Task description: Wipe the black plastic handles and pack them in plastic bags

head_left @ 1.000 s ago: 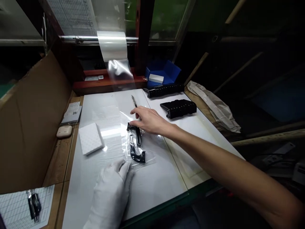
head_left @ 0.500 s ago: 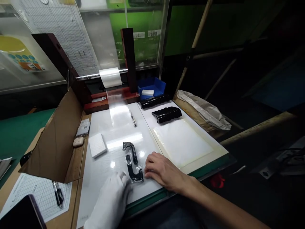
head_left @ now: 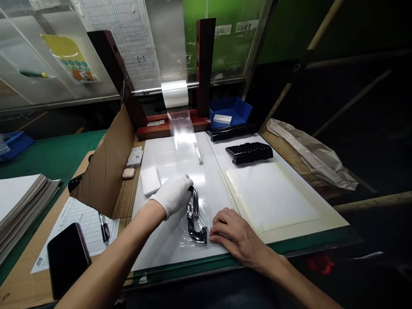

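A curved black plastic part (head_left: 195,219) lies on the white work board (head_left: 180,253), with clear plastic film (head_left: 180,234) over and around it. My left hand (head_left: 174,195), in a white glove, is closed at the part's upper end and appears to pinch the film. My right hand (head_left: 234,234) is bare, its fingers spread and resting on the board against the film, close to the part's hooked lower end. A craft knife (head_left: 198,152) lies on the board above both hands.
A film roll (head_left: 174,93) hangs on a metal bar. Two black parts (head_left: 249,152) lie at the back right, near a blue box (head_left: 230,110). A white sponge (head_left: 150,180) and a cardboard panel (head_left: 106,171) stand left, beyond which lie a phone (head_left: 68,259) and a printed sheet (head_left: 90,227).
The view has swung up and left. My left hand has moved from the part's lower end to its upper end, and film now lies across the part. My right hand has come in beside the lower end.
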The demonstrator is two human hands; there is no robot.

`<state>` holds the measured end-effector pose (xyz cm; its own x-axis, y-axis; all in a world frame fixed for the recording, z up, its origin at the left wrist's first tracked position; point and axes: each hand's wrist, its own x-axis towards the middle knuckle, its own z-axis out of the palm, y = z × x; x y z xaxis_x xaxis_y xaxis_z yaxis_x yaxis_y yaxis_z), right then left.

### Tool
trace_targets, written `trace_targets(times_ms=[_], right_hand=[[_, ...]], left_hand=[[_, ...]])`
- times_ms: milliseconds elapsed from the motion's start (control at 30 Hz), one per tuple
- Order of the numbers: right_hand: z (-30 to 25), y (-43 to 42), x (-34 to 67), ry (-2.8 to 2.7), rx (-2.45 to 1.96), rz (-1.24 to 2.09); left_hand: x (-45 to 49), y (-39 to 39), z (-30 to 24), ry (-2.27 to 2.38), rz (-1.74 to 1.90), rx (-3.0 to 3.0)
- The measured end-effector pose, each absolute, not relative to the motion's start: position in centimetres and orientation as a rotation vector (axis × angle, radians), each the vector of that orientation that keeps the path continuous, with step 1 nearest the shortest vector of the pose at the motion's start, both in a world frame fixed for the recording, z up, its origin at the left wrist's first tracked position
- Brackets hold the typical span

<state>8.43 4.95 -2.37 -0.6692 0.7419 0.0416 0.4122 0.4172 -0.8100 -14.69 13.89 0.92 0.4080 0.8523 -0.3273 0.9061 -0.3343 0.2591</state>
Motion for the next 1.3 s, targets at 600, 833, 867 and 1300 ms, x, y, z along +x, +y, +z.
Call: trace_targets(times_ms=[600, 833, 867, 1300], right_hand=[[-2.8, 27.2, -0.8, -2.097, -1.903, 0.863], [-2.4, 26.0, 1.9, -2.065, -1.870, 0.887], [-2.0, 25.9, 3.3, -2.071, -1.831, 0.880], [-1.2, 27.5, -0.9, -2.754, -1.173, 0.579]], left_hand=[[-14.4, 9.8, 0.7, 1.472, 0.147, 2.149], [-15.6, 10.1, 0.8, 1.652, 0.309, 2.119], [-16.4, 10.6, 0.8, 1.720, 0.358, 2.090], [-21.8, 22.7, -3.1, 1.618, 0.115, 2.053]])
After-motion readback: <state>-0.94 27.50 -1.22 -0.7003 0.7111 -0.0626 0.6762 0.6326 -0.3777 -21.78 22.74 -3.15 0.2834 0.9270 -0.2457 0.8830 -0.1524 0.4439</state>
